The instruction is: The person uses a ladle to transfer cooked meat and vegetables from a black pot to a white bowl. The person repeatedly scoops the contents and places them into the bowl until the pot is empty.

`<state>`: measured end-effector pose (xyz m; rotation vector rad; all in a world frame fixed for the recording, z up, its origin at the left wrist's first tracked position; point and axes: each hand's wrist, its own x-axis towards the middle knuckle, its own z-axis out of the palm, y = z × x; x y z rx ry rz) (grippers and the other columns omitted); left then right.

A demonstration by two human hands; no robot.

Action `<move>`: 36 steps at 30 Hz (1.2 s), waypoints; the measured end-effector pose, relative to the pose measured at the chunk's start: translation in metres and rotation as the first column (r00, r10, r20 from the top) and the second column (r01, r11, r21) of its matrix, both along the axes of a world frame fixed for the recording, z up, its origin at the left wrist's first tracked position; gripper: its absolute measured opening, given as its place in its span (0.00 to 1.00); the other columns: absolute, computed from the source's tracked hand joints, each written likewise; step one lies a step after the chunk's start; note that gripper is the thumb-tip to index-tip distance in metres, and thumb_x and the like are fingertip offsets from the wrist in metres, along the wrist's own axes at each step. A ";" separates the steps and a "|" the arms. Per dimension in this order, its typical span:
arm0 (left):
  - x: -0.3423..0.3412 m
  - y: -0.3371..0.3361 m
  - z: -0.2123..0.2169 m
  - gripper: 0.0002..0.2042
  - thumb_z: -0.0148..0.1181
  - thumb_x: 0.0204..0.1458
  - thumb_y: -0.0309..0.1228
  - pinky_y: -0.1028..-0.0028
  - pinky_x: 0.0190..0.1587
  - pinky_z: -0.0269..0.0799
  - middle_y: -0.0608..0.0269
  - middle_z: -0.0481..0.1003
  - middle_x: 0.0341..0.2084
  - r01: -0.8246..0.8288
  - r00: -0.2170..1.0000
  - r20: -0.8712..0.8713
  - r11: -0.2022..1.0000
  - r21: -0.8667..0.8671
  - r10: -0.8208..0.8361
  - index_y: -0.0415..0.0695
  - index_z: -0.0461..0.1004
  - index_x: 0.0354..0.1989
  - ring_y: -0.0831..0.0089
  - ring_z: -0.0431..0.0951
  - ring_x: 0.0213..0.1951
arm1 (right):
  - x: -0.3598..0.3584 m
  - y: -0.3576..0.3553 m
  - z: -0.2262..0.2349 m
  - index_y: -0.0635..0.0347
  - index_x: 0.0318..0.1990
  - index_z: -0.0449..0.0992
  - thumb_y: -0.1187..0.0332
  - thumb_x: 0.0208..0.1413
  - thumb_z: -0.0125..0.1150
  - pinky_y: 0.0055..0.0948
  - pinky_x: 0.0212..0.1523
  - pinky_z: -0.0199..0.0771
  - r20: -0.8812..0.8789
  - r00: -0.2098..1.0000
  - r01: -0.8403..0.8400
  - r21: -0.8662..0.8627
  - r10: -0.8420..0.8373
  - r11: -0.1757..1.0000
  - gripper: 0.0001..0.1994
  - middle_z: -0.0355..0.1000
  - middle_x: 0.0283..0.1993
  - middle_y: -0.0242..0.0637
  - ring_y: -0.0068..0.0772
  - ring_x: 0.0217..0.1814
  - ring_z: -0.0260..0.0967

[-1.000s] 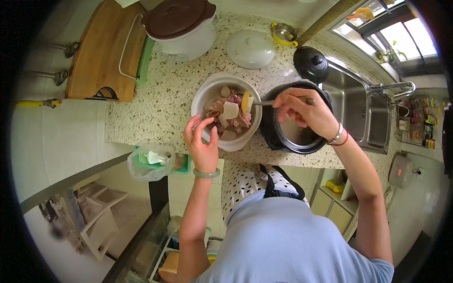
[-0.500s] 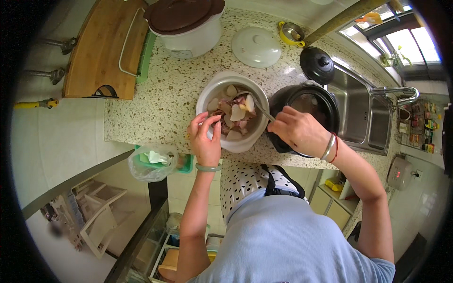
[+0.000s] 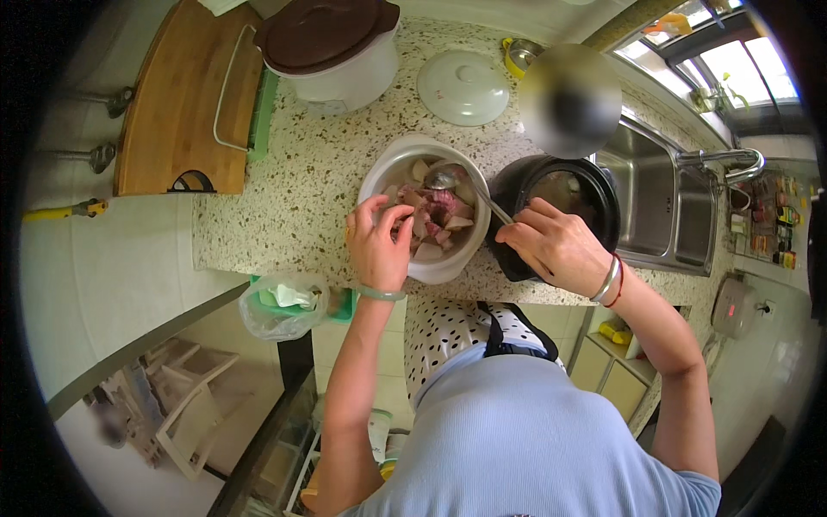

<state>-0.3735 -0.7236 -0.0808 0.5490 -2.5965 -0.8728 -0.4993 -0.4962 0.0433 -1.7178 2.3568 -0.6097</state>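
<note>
A white two-handled pot [image 3: 376, 261] holds pale chunks and pinkish-red meat pieces [image 3: 439, 207]. My left hand [image 3: 379, 246] is at its near-left rim, fingers apart and curved over the edge beside the food. Closed around the handle of a metal spoon [image 3: 487, 200] is my right hand [image 3: 560, 246]. The spoon's bowl rests over the far part of the food and looks free of chunks. Just right of the white pot stands an uncovered black pot [image 3: 508, 194] with liquid inside, partly hidden by my right hand.
A white lid [image 3: 465, 88] and a yellow-handled cup [image 3: 521, 56] lie behind. A white cooker with brown lid [image 3: 327, 34] stands far left, near a wooden board [image 3: 185, 103]. The sink [image 3: 650, 189] is at right. A plastic bag [image 3: 284, 306] hangs at the counter's front edge.
The spoon has turned and moved toward the far side of the white pot; the pale chunks on it are gone from its bowl. My left hand stays near the rim, shifted slightly.
</note>
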 end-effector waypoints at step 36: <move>-0.038 -0.027 -0.012 0.16 0.65 0.35 0.27 0.59 0.58 0.57 0.66 0.71 0.36 0.475 0.875 0.293 0.801 -0.365 -0.386 0.50 0.71 0.37 0.66 0.71 0.45 | 0.046 -0.028 -0.030 0.63 0.38 0.74 0.77 0.54 0.58 0.38 0.36 0.74 0.325 0.878 0.411 -0.131 -0.352 0.902 0.04 0.74 0.30 0.42 0.44 0.32 0.71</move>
